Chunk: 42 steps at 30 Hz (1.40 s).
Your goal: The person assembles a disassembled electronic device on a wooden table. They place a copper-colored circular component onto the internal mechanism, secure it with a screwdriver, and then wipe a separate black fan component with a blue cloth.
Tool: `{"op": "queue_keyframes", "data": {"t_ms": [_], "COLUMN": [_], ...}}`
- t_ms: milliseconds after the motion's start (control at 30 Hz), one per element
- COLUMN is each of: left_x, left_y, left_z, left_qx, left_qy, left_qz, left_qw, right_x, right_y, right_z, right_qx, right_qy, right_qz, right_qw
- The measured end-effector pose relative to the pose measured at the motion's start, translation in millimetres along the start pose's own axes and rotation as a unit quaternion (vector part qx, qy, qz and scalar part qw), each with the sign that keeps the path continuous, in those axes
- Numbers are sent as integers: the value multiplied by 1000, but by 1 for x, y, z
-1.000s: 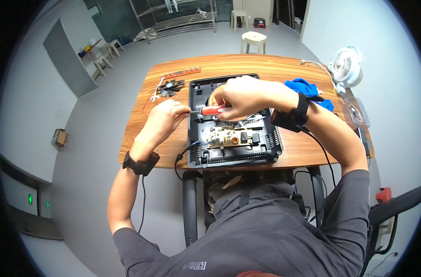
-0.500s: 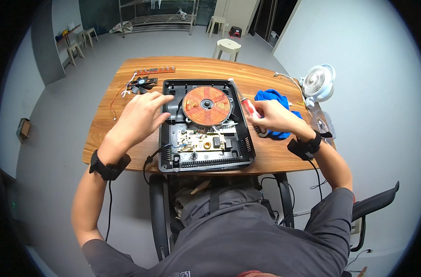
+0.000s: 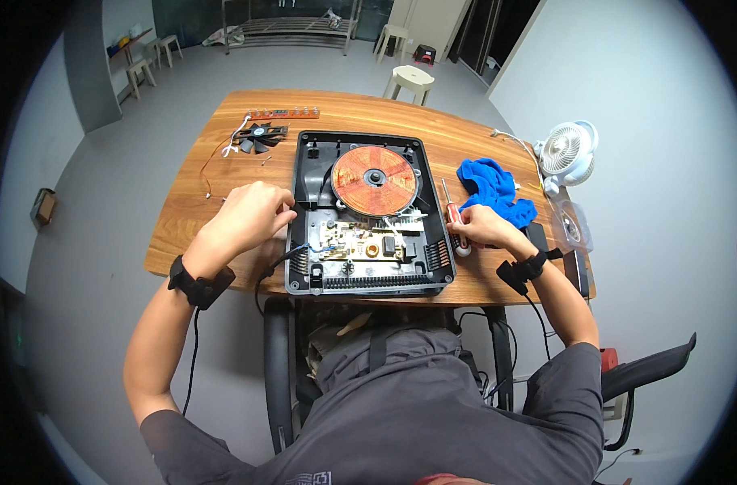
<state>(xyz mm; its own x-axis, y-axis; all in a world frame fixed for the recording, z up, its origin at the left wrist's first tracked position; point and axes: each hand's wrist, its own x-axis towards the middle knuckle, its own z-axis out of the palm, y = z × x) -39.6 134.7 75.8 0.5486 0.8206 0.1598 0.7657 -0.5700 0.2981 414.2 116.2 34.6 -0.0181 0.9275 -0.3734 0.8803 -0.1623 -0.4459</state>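
An opened induction cooker base (image 3: 368, 284), a black plastic housing, lies on the table. Inside it are a round copper coil (image 3: 354, 179) and a circuit board (image 3: 352, 242). My right hand (image 3: 489, 226) is closed on the red handle of a screwdriver (image 3: 454, 214) beside the housing's right wall, its shaft pointing away from me. My left hand (image 3: 251, 212) is at the housing's left rim, fingers curled and thumb bent toward them. Whatever may be between those fingertips is hidden. A black fan (image 3: 259, 137) and small loose parts lie beyond my left hand.
A narrow orange circuit strip (image 3: 283, 114) lies at the far left of the wooden table (image 3: 384, 107). A blue cloth (image 3: 491, 190) is bunched to the right. A small white fan (image 3: 566, 153) and a clear plastic container (image 3: 574, 226) stand along the right edge. A black cord (image 3: 271, 271) leaves the housing's left side.
My right hand has brought the screwdriver down from over the housing's right edge to beside it. My left hand has lowered to the left rim. The view has shifted slightly.
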Motion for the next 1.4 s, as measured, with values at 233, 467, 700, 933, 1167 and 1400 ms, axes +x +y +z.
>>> {"op": "queue_keyframes", "data": {"t_ms": [233, 467, 700, 933, 1167, 1400], "left_x": [5, 9, 22, 59, 82, 84], "left_y": [-1, 2, 14, 19, 3, 2], "left_z": [7, 8, -8, 7, 38, 40], "left_qx": [-17, 25, -2, -54, -52, -72], "left_qy": [-7, -12, -34, -47, -42, -66], "left_qz": [3, 19, 7, 13, -24, -40], "left_qw": [1000, 999, 999, 997, 997, 994], "right_x": [2, 3, 9, 26, 54, 66], "right_y": [1, -5, -18, -88, -105, -107], "right_z": [2, -2, -45, -45, -6, -2], "right_qx": [-48, -109, -158, -80, -137, -150], "right_qy": [14, -7, 73, 140, 149, 110], "right_qz": [-14, -25, -111, -268, -225, -221], "right_qw": [999, 994, 978, 950, 953, 957]}}
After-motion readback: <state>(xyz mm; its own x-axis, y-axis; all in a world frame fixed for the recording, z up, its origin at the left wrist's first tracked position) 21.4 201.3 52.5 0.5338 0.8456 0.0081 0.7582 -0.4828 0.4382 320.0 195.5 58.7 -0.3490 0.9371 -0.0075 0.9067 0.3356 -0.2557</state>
